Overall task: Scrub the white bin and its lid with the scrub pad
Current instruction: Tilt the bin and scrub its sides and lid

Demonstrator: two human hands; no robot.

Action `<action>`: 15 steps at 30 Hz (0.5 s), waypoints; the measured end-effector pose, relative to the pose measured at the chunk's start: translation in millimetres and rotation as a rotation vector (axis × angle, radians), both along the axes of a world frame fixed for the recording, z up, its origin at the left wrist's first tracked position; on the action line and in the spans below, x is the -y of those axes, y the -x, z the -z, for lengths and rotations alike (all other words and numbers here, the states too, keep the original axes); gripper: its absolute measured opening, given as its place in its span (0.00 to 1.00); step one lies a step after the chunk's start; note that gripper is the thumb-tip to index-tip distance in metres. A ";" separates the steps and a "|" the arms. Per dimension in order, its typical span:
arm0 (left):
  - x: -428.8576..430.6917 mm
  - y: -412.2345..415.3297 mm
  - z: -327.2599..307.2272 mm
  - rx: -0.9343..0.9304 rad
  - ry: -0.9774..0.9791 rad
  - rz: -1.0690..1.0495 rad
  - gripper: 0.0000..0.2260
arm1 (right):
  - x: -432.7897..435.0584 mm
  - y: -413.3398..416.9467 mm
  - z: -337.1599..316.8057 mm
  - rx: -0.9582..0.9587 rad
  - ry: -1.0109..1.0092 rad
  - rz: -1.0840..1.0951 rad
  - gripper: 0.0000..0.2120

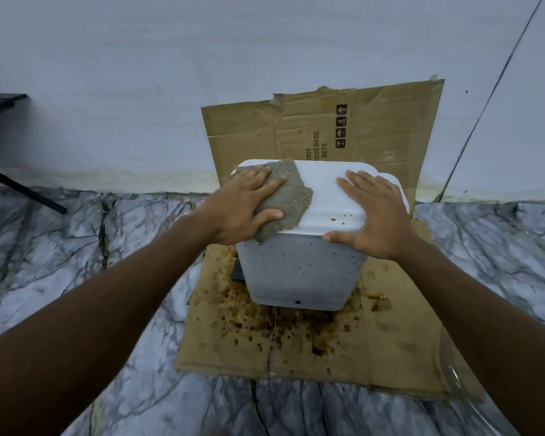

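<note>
I have one white bin point(299, 272) in front of me, standing on the floor with its one lid point(324, 187) closed on top. My left hand point(243, 209) lies flat on the single grey scrub pad point(296, 193), fingers point(265, 187) straight and spread, the thumb laid across the pad as well, pressing it down and not curled round it. The pad covers the lid's left part and hangs a little over its front edge. My right hand point(375, 218) rests flat on the lid's right side, fingers straight and slightly apart, holding nothing, the thumb lying along the lid's front edge. A few small brown spots point(337, 220) sit near that edge between my two hands, and the bin's front wall is peppered with many dark specks. There are two cardboard sheets: one stained sheet point(296, 350) under the bin on the marble floor point(76, 262), and one printed sheet point(296, 130) leaning upright on the wall point(170, 73) behind
</note>
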State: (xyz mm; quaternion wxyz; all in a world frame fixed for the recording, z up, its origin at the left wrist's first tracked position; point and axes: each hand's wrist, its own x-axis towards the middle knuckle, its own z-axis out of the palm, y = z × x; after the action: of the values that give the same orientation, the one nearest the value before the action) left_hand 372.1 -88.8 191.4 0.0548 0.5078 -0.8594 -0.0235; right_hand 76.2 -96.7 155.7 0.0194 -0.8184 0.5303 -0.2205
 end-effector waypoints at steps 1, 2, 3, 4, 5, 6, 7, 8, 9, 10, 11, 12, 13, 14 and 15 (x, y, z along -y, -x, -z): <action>0.5 10.7 1.9 0.011 0.020 0.001 0.34 | 0.3 0.6 0.3 0.004 0.000 0.000 0.56; 0.6 18.8 4.3 0.014 0.042 0.001 0.33 | 0.5 1.1 0.6 0.009 0.003 -0.001 0.56; 0.4 23.7 6.6 0.011 0.066 0.001 0.33 | 0.5 1.9 1.0 0.013 0.005 -0.002 0.56; -0.2 25.1 8.6 0.003 0.085 0.001 0.33 | 0.1 2.3 1.3 0.015 0.007 -0.002 0.55; -1.3 23.2 9.6 -0.009 0.094 0.003 0.33 | -0.1 2.7 1.2 0.012 0.009 -0.005 0.56; -2.0 18.7 10.3 -0.025 0.091 0.008 0.34 | -0.5 2.8 1.3 0.006 0.011 -0.009 0.56; -2.5 12.0 10.3 -0.041 0.083 0.016 0.34 | -1.0 2.8 1.1 0.001 0.012 -0.011 0.56; -3.1 3.9 9.8 -0.059 0.072 0.019 0.34 | -1.4 2.9 1.1 -0.004 0.011 -0.012 0.56; -3.5 -5.8 9.5 -0.078 0.058 0.015 0.34 | -1.6 2.9 0.9 -0.008 0.006 -0.011 0.56; -3.9 -16.7 9.1 -0.097 0.037 0.005 0.34 | -1.8 2.9 0.5 -0.010 0.001 -0.008 0.56; -4.3 -27.7 8.3 -0.119 0.007 -0.009 0.34 | -1.8 2.9 0.1 -0.010 -0.001 -0.006 0.56; -4.2 -38.1 8.0 -0.140 -0.025 -0.021 0.34 | -1.8 2.7 -0.3 -0.012 -0.001 -0.006 0.56; -4.2 -46.2 7.5 -0.154 -0.049 -0.030 0.34 | -1.7 2.2 -0.6 -0.013 0.000 -0.006 0.56; -4.0 -51.0 7.0 -0.158 -0.061 -0.036 0.34 | -1.5 1.7 -0.9 -0.014 0.002 -0.007 0.56; -3.7 -52.2 6.7 -0.152 -0.062 -0.042 0.34 | -1.2 1.4 -1.2 -0.012 0.000 -0.007 0.56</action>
State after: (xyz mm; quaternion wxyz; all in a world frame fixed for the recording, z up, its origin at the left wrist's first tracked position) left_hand 424.3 -85.1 184.7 0.1048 0.5238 -0.8409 -0.0874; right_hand 74.8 -95.5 156.9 0.0170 -0.8216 0.5273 -0.2158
